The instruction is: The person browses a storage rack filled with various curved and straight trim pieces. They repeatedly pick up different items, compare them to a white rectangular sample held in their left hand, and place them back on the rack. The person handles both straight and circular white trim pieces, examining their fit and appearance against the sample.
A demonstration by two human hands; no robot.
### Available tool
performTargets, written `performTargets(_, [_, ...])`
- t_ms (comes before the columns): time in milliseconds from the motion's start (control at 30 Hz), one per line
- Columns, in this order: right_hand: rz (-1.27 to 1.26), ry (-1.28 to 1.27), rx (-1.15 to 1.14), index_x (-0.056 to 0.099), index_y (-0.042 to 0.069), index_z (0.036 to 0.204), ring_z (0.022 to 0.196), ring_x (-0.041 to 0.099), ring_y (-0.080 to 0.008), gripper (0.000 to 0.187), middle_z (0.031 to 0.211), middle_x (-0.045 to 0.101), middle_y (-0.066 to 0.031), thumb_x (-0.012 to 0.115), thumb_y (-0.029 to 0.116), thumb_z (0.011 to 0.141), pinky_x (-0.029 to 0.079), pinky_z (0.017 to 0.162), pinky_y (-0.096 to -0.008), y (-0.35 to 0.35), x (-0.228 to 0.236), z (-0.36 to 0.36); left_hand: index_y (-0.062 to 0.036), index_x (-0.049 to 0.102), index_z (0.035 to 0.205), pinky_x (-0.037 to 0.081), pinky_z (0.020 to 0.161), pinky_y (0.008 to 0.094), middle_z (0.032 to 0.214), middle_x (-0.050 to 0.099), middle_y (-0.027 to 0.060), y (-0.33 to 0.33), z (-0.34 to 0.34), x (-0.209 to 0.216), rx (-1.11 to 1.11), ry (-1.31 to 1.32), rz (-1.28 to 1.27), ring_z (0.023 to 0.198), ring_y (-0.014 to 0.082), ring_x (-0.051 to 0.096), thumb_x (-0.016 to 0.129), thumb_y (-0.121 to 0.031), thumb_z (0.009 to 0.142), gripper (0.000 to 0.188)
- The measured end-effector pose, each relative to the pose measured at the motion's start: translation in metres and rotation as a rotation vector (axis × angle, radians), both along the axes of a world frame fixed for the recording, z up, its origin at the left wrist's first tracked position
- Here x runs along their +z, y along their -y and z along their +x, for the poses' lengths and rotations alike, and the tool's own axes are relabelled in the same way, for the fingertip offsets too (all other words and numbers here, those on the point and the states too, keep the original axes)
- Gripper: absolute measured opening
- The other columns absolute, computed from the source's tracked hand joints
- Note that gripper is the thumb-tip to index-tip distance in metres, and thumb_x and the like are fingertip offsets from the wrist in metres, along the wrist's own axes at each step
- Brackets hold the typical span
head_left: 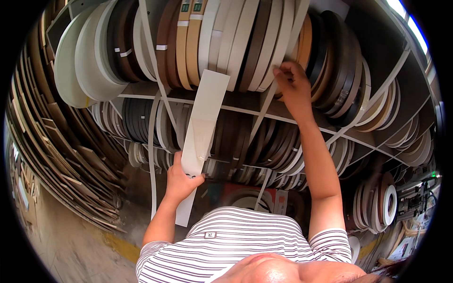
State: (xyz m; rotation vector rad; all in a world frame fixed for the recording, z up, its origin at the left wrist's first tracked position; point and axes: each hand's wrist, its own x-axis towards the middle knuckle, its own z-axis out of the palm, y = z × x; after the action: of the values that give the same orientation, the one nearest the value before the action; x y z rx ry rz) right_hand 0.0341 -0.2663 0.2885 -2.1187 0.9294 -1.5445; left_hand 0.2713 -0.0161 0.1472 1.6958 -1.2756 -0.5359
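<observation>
My left hand [181, 183] is closed round a long white board strip [207, 101], thumb on its near face. The strip leans upward, its top end in front of the upper row of edge-banding rolls; a clear, wrinkled piece of film or tape [203, 150] clings to it. My right hand [296, 89] is raised to the upper shelf, thumb and fingers pinched at the lower edge of a cream edge-banding roll [284, 35] beside a divider. Just left of that roll are more cream rolls and a dark brown roll [257, 42].
A slanted metal rack [271, 111] holds rows of banding rolls in white, brown, grey and black. Thin boards [71, 155] stand stacked at the left. More rolls [373, 207] are piled at the lower right. A loose pale strip [152, 165] hangs left of my left hand.
</observation>
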Motion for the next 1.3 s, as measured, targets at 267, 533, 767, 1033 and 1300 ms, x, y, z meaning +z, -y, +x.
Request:
performTargets(267, [0.031,0.054,0.044,0.063,0.0,0.104,0.085,0.061,-0.0141,0.021,0.094,0.063,-0.007,0.069,0.018,0.096,0.05,0.076,-0.0289,0.005,-0.01,0.002,-0.0038,0.047,0.124,0.053,0.085,0.0456,0.1,0.07,0.0215,-0.02,0.013,-0.007,0.133,-0.047,0.024,0.096,0.0402,0.069,0.08,-0.02,0.066,0.069])
performTargets(533, [0.116,0.004,0.072,0.06,0.001,0.111,0.091,0.059,-0.0103,0.021,0.097,0.062,-0.0029,0.064,0.019,0.102,0.049,0.084,-0.0273,0.012,-0.017,-0.009,-0.0045,0.045,0.125,0.053,0.086,0.0483,0.101,0.07,0.0237,-0.039,0.058,-0.036,0.336,-0.084,0.004,0.097,0.0442,0.068,0.08,-0.023,0.065,0.071])
performTargets(767, [0.151,0.032,0.096,0.061,0.001,0.111,0.091,0.058,-0.0109,0.02,0.098,0.06,-0.0023,0.061,0.019,0.103,0.049,0.086,-0.0278,0.012,-0.015,-0.01,-0.0047,0.047,0.121,0.052,0.086,0.05,0.101,0.07,0.0246,-0.042,0.103,-0.035,0.448,-0.048,-0.014,0.099,0.0456,0.066,0.078,-0.023,0.064,0.067])
performTargets(1033, [0.132,0.045,0.084,0.06,0.002,0.112,0.09,0.057,-0.0111,0.019,0.099,0.058,-0.0026,0.06,0.02,0.104,0.049,0.086,-0.0275,0.012,-0.019,-0.008,-0.0034,0.047,0.118,0.053,0.083,0.0496,0.096,0.07,0.0247,-0.056,0.136,-0.033,0.648,-0.08,-0.127,0.095,0.046,0.067,0.078,-0.023,0.065,0.064])
performTargets(1300, [0.122,0.043,0.038,0.059,0.001,0.109,0.09,0.056,-0.0117,0.019,0.099,0.058,-0.0031,0.059,0.02,0.104,0.048,0.088,-0.0275,0.008,-0.017,-0.002,-0.0015,0.051,0.118,0.052,0.086,0.0401,0.1,0.069,0.0204,-0.063,0.157,-0.032,0.781,-0.112,-0.136,0.095,0.0361,0.069,0.077,-0.019,0.065,0.061])
